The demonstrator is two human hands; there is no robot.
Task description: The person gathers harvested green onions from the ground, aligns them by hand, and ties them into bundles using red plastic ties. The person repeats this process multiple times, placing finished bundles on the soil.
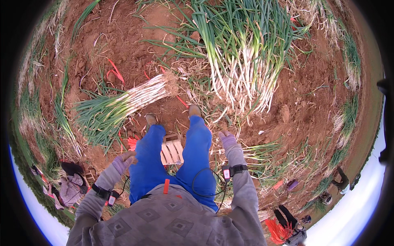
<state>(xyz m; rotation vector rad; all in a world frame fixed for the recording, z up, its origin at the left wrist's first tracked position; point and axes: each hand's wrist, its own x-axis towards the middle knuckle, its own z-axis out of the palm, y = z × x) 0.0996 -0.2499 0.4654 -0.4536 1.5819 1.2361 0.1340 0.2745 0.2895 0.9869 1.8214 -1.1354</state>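
My left hand (pixel 124 160) is beside my left-side thigh, fingers bent; whether it holds anything is unclear. Near it a bunch of red plastic strips (pixel 133 143) shows beside my knee. My right hand (pixel 227 137) hovers right of the other knee, its fingertips blurred over the soil. In front of my boots a bundle of green onions (pixel 144 93) lies on the ground, roots to the right and leaves to the left. A larger heap of green onions (pixel 246 61) spreads ahead on the right, white stems towards me. Loose onions (pixel 261 151) lie beyond my right hand.
A small slatted wooden stool (pixel 172 152) is between my legs. Red strips (pixel 115 72) lie on the soil ahead. More onions line both sides. One person (pixel 71 187) is at lower left; another (pixel 295 235), near red strips, is at lower right. A cable hangs from my right wrist device.
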